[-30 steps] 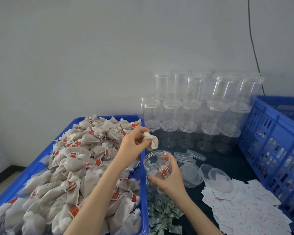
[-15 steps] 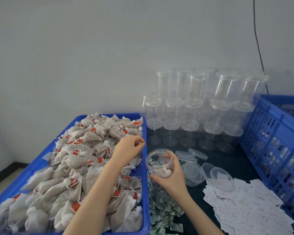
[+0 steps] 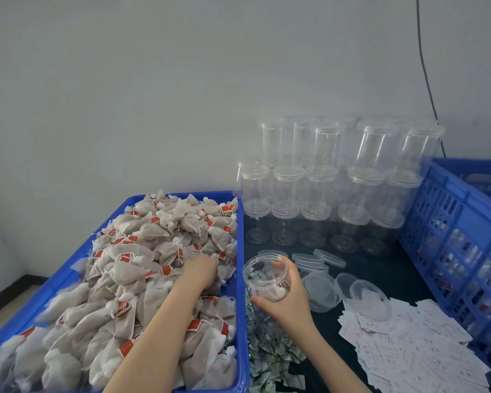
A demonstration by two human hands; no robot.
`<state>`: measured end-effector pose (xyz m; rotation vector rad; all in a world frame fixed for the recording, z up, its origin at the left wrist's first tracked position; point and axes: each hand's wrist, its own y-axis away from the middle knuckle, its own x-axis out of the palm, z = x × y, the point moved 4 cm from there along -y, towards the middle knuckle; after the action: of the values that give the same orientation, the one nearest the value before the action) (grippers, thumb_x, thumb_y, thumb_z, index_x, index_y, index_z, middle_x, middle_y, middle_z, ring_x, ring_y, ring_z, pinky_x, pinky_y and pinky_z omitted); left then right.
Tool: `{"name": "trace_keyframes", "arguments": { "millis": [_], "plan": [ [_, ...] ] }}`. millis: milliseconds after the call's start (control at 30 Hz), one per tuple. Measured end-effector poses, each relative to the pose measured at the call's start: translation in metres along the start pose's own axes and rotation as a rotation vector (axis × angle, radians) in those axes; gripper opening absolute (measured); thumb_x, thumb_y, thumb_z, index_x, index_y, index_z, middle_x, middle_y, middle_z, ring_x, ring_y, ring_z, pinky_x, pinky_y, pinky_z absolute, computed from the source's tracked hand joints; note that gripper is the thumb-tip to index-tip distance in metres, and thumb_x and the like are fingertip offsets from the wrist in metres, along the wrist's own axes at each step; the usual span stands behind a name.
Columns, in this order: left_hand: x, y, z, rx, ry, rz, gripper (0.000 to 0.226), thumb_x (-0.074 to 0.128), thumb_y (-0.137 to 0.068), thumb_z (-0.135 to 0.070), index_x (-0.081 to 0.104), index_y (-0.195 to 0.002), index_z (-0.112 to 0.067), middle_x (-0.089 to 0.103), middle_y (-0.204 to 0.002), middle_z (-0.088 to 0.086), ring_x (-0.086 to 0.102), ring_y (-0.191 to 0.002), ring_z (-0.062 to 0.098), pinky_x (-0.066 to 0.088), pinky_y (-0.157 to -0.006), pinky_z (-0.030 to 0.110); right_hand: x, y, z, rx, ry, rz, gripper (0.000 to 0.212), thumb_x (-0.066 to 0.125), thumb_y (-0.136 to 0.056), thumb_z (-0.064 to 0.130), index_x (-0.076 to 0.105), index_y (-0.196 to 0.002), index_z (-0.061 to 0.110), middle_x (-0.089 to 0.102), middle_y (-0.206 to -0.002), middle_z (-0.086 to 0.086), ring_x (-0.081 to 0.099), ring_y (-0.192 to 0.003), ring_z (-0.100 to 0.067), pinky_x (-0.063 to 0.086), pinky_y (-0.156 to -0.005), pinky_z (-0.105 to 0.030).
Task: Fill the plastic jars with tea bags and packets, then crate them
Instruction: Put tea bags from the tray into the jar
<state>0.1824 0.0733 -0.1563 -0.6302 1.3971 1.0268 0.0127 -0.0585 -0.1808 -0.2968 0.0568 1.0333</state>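
From the head camera, the right hand (image 3: 288, 300) holds an open clear plastic jar (image 3: 267, 275) tilted toward the person, its fingers (image 3: 291, 269) wrapped round the far side and the thumb across the near side. The jar sits above the counter (image 3: 380, 268) just beside the right wall of a blue tray (image 3: 240, 251), and at least one tea bag lies inside it. The left hand (image 3: 200, 269) reaches down into the heap of tea bags (image 3: 131, 268) that fills the tray; its fingertips are buried among the bags, so whether they are pinching one cannot be told.

Below the jar, along the tray's right wall toward the near edge of the counter, lies a pile of small green-printed packets (image 3: 270, 355). To the right of the jar are loose clear lids (image 3: 318, 256) and a few shallow clear inner caps (image 3: 322, 292). White paper slips (image 3: 403, 344) are spread over the near right part of the counter. Against the back wall stand stacked empty lidded jars (image 3: 323, 180), three tiers high. A blue slatted crate (image 3: 459, 231) stands at the right edge of the counter, with filled jars dimly visible through its slats.
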Motion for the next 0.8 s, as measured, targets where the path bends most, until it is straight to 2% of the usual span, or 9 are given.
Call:
{"name": "trace_keyframes", "arguments": {
  "millis": [100,233,333,433,500,567,667,733,800],
  "plan": [
    [-0.012,0.003,0.001,-0.029,0.115,-0.097,0.028,0.057,-0.093,-0.024,0.056,-0.117,-0.010,0.063,-0.109,0.006,0.062,-0.096,0.023,0.049,-0.078,0.030,0.000,0.000,0.000,0.006,-0.004,-0.001,0.100,0.083,-0.049,0.052,0.038,-0.137,0.041,0.050,-0.133,0.019,0.047,-0.121,0.007,0.040,-0.088,-0.006],
    [-0.039,0.019,-0.002,-0.019,0.208,-0.366,0.018,0.049,-0.097,-0.012,0.048,-0.115,-0.013,0.063,-0.101,0.004,0.063,-0.085,0.021,0.044,-0.067,0.028,0.002,0.000,-0.001,0.014,0.002,-0.003,0.095,0.083,-0.048,0.053,0.035,-0.130,0.052,0.048,-0.133,0.023,0.046,-0.122,0.007,0.038,-0.092,-0.010],
    [-0.062,0.035,-0.006,0.040,0.404,-0.588,0.022,0.051,-0.097,-0.015,0.047,-0.118,-0.012,0.063,-0.094,0.002,0.063,-0.077,0.016,0.046,-0.065,0.024,0.004,0.000,-0.003,0.024,0.009,-0.001,0.097,0.085,-0.049,0.050,0.036,-0.133,0.049,0.050,-0.133,0.020,0.049,-0.124,0.000,0.043,-0.101,-0.024],
    [-0.076,0.051,-0.013,0.141,0.784,-0.756,0.019,0.042,-0.101,-0.018,0.054,-0.114,-0.011,0.061,-0.085,-0.005,0.059,-0.069,0.004,0.048,-0.060,0.015,0.004,-0.001,-0.005,0.034,0.005,-0.005,0.099,0.085,-0.049,0.047,0.039,-0.137,0.042,0.051,-0.134,0.017,0.051,-0.124,-0.006,0.046,-0.106,-0.037],
    [-0.079,0.059,-0.021,0.249,1.040,-0.755,0.015,0.042,-0.101,-0.018,0.054,-0.110,-0.017,0.056,-0.081,-0.012,0.058,-0.063,0.001,0.045,-0.055,0.008,0.004,-0.003,-0.005,0.030,0.003,-0.010,0.100,0.085,-0.049,0.047,0.039,-0.138,0.040,0.051,-0.134,0.017,0.051,-0.124,-0.005,0.046,-0.106,-0.036],
    [-0.079,0.062,-0.032,0.382,1.101,-0.693,0.013,0.044,-0.100,-0.016,0.050,-0.107,-0.025,0.058,-0.080,-0.014,0.060,-0.062,-0.003,0.044,-0.053,0.007,0.004,-0.004,-0.004,0.009,0.006,-0.012,0.098,0.086,-0.049,0.046,0.040,-0.136,0.041,0.052,-0.132,0.019,0.052,-0.122,0.000,0.046,-0.102,-0.028],
    [-0.070,0.062,-0.053,0.562,0.909,-0.472,0.016,0.052,-0.097,-0.015,0.052,-0.102,-0.030,0.060,-0.080,-0.017,0.060,-0.070,-0.009,0.047,-0.061,0.007,0.004,-0.005,-0.002,-0.014,-0.002,-0.025,0.092,0.086,-0.050,0.043,0.042,-0.130,0.044,0.056,-0.124,0.022,0.055,-0.115,0.004,0.049,-0.092,-0.020],
    [-0.058,0.061,-0.066,0.628,0.752,-0.310,0.016,0.058,-0.093,-0.018,0.059,-0.097,-0.034,0.062,-0.086,-0.020,0.060,-0.079,-0.008,0.049,-0.071,0.010,0.002,-0.006,-0.004,-0.006,-0.030,-0.034,0.092,0.087,-0.051,0.041,0.042,-0.131,0.043,0.057,-0.122,0.023,0.056,-0.114,0.003,0.052,-0.090,-0.020],
    [-0.051,0.059,-0.072,0.637,0.642,-0.258,0.016,0.062,-0.091,-0.022,0.067,-0.099,-0.035,0.065,-0.093,-0.020,0.060,-0.087,-0.004,0.047,-0.080,0.012,0.000,-0.007,-0.005,-0.011,-0.035,-0.035,0.093,0.088,-0.053,0.042,0.043,-0.134,0.039,0.058,-0.125,0.018,0.057,-0.116,0.001,0.053,-0.093,-0.026]
  ]
}}
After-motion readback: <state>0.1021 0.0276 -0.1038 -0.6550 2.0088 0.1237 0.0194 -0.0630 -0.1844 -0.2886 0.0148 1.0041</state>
